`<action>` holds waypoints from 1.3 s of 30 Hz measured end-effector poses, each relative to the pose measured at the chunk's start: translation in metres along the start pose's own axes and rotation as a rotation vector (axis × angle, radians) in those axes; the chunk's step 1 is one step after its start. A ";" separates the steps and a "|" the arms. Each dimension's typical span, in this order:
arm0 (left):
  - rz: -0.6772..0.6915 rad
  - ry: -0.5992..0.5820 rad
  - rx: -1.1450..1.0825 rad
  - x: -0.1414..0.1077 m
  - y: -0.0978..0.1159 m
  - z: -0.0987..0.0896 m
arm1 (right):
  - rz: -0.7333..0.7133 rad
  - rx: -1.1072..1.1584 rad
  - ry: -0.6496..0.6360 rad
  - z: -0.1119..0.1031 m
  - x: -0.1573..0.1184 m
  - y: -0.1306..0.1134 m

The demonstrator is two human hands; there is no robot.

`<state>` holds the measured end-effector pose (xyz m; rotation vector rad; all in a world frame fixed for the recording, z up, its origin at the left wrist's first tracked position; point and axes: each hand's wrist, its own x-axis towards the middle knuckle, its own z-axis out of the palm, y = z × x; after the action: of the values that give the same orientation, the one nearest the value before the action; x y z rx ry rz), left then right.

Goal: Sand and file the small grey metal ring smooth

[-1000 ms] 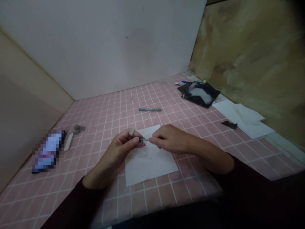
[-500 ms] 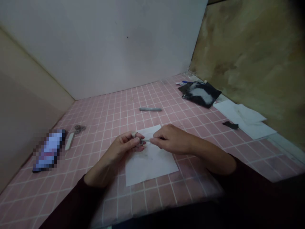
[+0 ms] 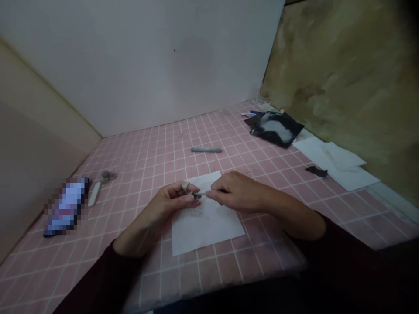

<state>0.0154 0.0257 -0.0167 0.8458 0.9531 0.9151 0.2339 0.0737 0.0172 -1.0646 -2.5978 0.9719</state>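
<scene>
My left hand (image 3: 175, 198) pinches a small grey ring-like piece (image 3: 196, 197) between thumb and fingers; a pale band wraps one finger. From the right, my right hand (image 3: 234, 192) is closed on a thin pale stick-like tool (image 3: 203, 194), its far end meeting the grey piece. Whether the tip lies inside the piece or against its edge is too small to tell. Both hands are over a white sheet of paper (image 3: 209, 233), which bears a smudge of grey dust below the left fingers.
A grey rod (image 3: 206, 150) lies beyond the paper. Leftward are a pixelated phone-like object (image 3: 67, 207), a white flat stick (image 3: 94, 194) and small grey pieces (image 3: 106, 176). A black sheet with pale powder (image 3: 276, 130), white papers (image 3: 347, 170) and a dark scrap (image 3: 316, 171) lie rightward.
My left fingers and the grey piece have shifted slightly, and the piece's angle against the thin tool differs a little. My right hand stays almost in place.
</scene>
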 end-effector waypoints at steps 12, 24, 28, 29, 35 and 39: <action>0.035 -0.047 0.076 0.002 -0.008 -0.006 | 0.011 0.099 -0.084 0.001 0.002 -0.004; 0.086 -0.147 0.101 0.001 -0.002 -0.004 | -0.022 0.205 -0.122 -0.001 0.003 0.003; 0.112 -0.119 0.116 0.000 -0.002 -0.004 | -0.035 0.192 -0.137 -0.003 0.001 0.000; 0.135 -0.112 0.123 0.000 -0.002 -0.005 | -0.042 0.189 -0.132 -0.004 0.001 0.000; 0.094 -0.137 0.110 -0.001 -0.001 -0.004 | -0.024 0.185 -0.140 -0.006 0.000 -0.005; 0.178 -0.106 0.142 -0.001 -0.001 -0.005 | -0.012 0.176 -0.152 -0.009 -0.001 -0.004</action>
<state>0.0110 0.0256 -0.0185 1.1029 0.8679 0.9526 0.2357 0.0757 0.0264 -0.9650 -2.5715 1.2985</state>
